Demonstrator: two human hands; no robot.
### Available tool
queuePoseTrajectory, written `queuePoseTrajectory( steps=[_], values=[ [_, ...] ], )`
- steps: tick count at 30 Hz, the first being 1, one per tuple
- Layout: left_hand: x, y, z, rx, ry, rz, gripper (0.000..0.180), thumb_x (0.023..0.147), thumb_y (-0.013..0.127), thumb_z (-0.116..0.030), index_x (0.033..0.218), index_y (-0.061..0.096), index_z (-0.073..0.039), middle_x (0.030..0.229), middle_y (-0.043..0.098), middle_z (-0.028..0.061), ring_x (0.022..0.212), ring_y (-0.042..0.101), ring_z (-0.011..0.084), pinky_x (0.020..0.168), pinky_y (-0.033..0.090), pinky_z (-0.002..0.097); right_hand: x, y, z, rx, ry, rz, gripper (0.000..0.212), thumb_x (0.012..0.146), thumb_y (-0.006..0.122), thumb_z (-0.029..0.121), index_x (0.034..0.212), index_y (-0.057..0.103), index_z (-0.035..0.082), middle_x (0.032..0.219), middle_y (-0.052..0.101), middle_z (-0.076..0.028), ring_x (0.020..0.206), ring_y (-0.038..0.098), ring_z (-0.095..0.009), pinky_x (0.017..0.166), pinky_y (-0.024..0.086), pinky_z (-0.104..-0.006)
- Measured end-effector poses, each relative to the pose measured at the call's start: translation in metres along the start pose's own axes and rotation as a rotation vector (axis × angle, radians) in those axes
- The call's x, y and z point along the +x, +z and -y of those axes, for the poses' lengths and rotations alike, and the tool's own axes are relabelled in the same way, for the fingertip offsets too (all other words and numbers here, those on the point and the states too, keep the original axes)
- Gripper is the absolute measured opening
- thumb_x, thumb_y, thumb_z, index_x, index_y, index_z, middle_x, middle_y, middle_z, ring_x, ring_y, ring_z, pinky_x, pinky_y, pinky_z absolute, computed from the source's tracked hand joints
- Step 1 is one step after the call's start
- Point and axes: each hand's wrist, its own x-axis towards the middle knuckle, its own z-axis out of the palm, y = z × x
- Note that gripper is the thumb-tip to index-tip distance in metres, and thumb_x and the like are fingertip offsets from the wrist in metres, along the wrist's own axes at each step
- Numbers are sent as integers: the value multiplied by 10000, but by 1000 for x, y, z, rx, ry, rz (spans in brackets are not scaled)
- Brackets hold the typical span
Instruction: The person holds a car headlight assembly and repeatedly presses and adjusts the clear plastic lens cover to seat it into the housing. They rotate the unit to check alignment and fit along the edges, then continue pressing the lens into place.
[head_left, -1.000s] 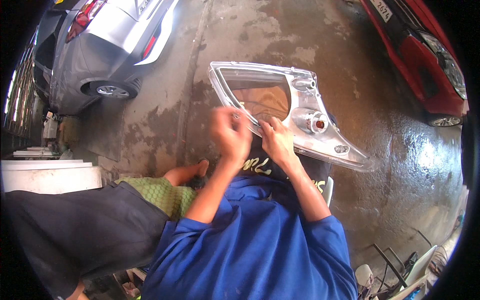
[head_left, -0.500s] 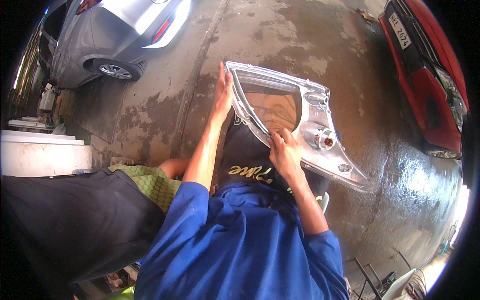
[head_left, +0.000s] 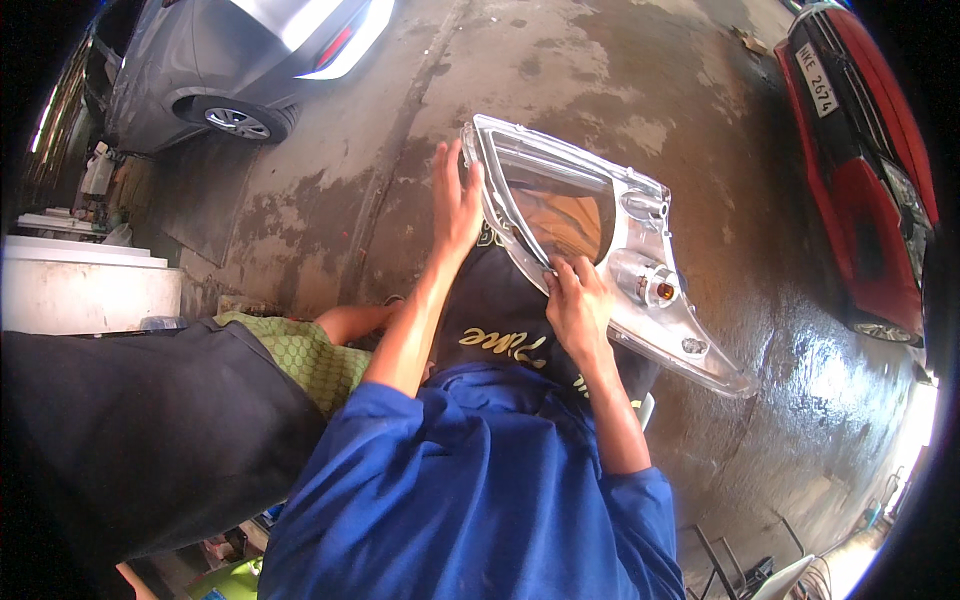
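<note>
A silver and clear plastic car headlight housing (head_left: 635, 245) is held up at a tilt over my lap. It has a large see-through opening and an amber bulb (head_left: 664, 291) in a round socket. My left hand (head_left: 459, 205) supports its upper left edge, fingers stretched upward and the thumb side against the rim. Close to the lower edge of the opening, my right hand (head_left: 580, 305) is closed, thumb and fingers pinching the inner rim. The right fingertips are partly hidden, and I cannot make out anything small between them.
A grey car (head_left: 215, 70) stands at the far left and a red car (head_left: 850, 170) at the right. Close on my left is another person in dark trousers (head_left: 150, 430) and a green patterned shirt (head_left: 290, 355). The concrete floor (head_left: 560, 70) is wet and stained. A white box (head_left: 90, 290) is at the left.
The housing and both hands appear slightly farther right and lower in view, as the whole view has shifted. The left fingers are spread more; the right hand stays on the inner rim.
</note>
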Motion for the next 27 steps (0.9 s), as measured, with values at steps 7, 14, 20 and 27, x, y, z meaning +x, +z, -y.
queuePoseTrajectory(
  steps=[7,14,20,27],
  values=[
    [-37,-69,-82,146,290,489,212,815,749,-108,1015,694,-64,1120,672,100,1088,620,315,1030,495,443,1,-4,-2,-5,-58,-14,213,875,704,106,1079,684,50,935,600,-109,850,649,-314,674,541,-442],
    [5,-40,-129,592,822,846,260,733,724,-85,992,710,-73,1101,673,92,1186,594,278,1175,373,475,-2,7,-9,-14,-87,-29,247,816,698,81,1060,669,56,910,573,-93,846,630,-291,654,541,-435],
    [36,-12,-116,767,919,1192,208,713,725,-115,920,739,-92,1009,711,76,1149,621,280,1152,391,474,0,7,-6,8,-67,-29,259,763,677,49,1022,670,55,908,574,-89,840,630,-285,655,552,-429],
    [46,8,-120,712,828,1547,226,662,710,-57,885,748,-48,904,729,150,1014,662,349,958,504,460,0,6,-8,39,-61,-34,287,742,673,44,1029,656,46,935,575,-89,877,625,-273,707,559,-398]
  ],
)
